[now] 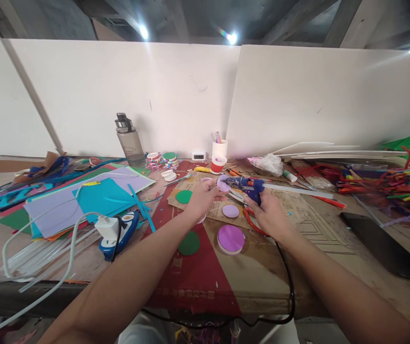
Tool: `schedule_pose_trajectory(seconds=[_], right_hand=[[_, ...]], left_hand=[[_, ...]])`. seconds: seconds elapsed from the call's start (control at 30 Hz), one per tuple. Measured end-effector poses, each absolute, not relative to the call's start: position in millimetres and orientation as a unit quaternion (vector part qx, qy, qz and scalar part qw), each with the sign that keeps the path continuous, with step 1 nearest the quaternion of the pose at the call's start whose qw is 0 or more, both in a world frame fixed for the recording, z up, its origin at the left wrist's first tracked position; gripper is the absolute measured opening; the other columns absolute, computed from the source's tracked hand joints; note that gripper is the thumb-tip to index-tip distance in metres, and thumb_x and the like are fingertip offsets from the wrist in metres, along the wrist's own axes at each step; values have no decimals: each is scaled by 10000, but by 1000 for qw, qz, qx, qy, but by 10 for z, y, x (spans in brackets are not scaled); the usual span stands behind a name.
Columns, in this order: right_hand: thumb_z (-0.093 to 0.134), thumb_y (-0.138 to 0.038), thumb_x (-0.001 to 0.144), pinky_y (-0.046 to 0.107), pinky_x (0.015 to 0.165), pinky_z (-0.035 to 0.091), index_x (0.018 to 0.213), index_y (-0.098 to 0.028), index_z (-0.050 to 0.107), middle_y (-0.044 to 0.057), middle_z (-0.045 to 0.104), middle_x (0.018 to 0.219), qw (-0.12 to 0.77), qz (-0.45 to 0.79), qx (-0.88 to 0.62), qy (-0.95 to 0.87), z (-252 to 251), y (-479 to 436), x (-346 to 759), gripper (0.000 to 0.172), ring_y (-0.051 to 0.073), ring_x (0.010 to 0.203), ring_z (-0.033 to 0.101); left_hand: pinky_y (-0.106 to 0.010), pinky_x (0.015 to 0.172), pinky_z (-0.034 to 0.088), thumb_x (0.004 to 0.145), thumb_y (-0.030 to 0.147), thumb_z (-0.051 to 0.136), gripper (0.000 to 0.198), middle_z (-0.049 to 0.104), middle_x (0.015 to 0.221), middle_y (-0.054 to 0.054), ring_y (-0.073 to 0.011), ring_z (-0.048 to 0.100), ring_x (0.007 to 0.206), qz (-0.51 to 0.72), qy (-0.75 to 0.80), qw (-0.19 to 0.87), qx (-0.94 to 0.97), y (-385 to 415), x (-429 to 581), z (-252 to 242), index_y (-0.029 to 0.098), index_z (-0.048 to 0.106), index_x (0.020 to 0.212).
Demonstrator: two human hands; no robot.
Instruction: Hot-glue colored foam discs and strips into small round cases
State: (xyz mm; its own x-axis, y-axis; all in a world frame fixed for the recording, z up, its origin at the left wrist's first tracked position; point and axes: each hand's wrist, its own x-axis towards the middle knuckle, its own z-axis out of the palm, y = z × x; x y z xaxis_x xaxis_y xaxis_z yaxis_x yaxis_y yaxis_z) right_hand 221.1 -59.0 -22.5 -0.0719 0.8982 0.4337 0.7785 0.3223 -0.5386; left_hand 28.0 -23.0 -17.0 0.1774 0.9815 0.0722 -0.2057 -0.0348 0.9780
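My left hand (200, 199) pinches a small lilac foam disc (222, 183) and holds it up above the table. My right hand (270, 213) grips a blue glue gun (245, 185), its nozzle pointing left and touching the disc. The gun's black cord (291, 291) trails back over the table's front edge. Below the hands lie a small lilac disc (231, 210), a larger purple disc (231, 239) and two green discs (188, 243).
Coloured paper sheets (93, 198) and a power strip with a white plug (117, 231) lie at left. A water bottle (129, 141), paper cups (219, 157) and a small clock (198, 155) stand by the white wall. Pipe cleaners (387, 184) and a black slab (384, 246) occupy the right.
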Motion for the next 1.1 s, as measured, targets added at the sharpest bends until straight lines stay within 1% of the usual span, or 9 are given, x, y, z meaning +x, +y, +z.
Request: schedule_pose_trajectory(seconds=[0.2, 0.33, 0.43, 0.5, 0.63, 0.8, 0.9, 1.0, 1.1], right_hand=[[423, -450, 913, 419, 799, 484, 1022, -159, 590, 169, 708, 956, 335, 90, -558, -754, -269, -591, 2199, 353, 313, 911, 645], [434, -445, 903, 439, 786, 488, 1056, -155, 580, 179, 710, 972, 348, 80, -596, -719, -236, -563, 2238, 360, 330, 894, 654], [439, -429, 898, 448, 815, 487, 1106, -157, 564, 189, 702, 1030, 361, 80, -603, -707, -207, -551, 2260, 365, 341, 950, 655], [443, -424, 898, 440, 811, 489, 1111, -164, 561, 184, 703, 1029, 366, 80, -602, -705, -193, -557, 2258, 356, 334, 944, 658], [455, -444, 899, 421, 769, 487, 1074, -171, 576, 169, 709, 974, 355, 67, -607, -708, -189, -580, 2226, 346, 325, 890, 657], [431, -448, 908, 407, 747, 480, 1003, -156, 577, 172, 704, 928, 333, 66, -582, -739, -231, -584, 2207, 340, 311, 853, 647], [425, -450, 911, 403, 722, 474, 942, -163, 578, 169, 704, 879, 320, 63, -580, -746, -252, -578, 2212, 327, 304, 804, 640], [434, -453, 917, 395, 710, 475, 990, -176, 582, 154, 713, 905, 336, 60, -589, -732, -242, -581, 2219, 322, 304, 818, 651], [446, -460, 916, 406, 727, 480, 1063, -191, 579, 153, 717, 951, 348, 63, -596, -720, -209, -589, 2224, 333, 317, 857, 660]], left_hand=[[-305, 748, 588, 810, 144, 596, 186, 745, 905, -74, -174, 718, 787, 541, 411, 557, 477, -145, 215, -191, 134, 707, 958], [-330, 784, 591, 811, 177, 619, 193, 752, 930, -77, -186, 718, 832, 551, 387, 563, 478, -140, 204, -191, 144, 713, 977], [-291, 737, 585, 782, 176, 656, 221, 755, 945, -87, -180, 716, 822, 538, 384, 576, 480, -165, 237, -197, 136, 703, 995], [-281, 727, 579, 774, 183, 668, 219, 753, 977, -95, -179, 714, 824, 528, 378, 582, 490, -188, 263, -208, 130, 703, 984], [-329, 769, 578, 790, 201, 647, 152, 746, 1024, -100, -201, 713, 864, 512, 365, 583, 515, -220, 291, -230, 138, 710, 914], [-346, 778, 578, 784, 162, 628, 105, 750, 948, -93, -203, 716, 835, 509, 384, 584, 503, -207, 269, -212, 136, 691, 864], [-334, 792, 573, 770, 144, 633, 132, 754, 904, -85, -195, 716, 827, 518, 398, 579, 489, -196, 248, -179, 137, 701, 883], [-314, 790, 567, 781, 160, 634, 176, 760, 891, -80, -186, 714, 834, 524, 403, 575, 482, -200, 239, -158, 140, 712, 938], [-304, 764, 568, 786, 167, 633, 187, 758, 962, -92, -184, 711, 837, 517, 395, 578, 493, -220, 255, -158, 136, 717, 951]])
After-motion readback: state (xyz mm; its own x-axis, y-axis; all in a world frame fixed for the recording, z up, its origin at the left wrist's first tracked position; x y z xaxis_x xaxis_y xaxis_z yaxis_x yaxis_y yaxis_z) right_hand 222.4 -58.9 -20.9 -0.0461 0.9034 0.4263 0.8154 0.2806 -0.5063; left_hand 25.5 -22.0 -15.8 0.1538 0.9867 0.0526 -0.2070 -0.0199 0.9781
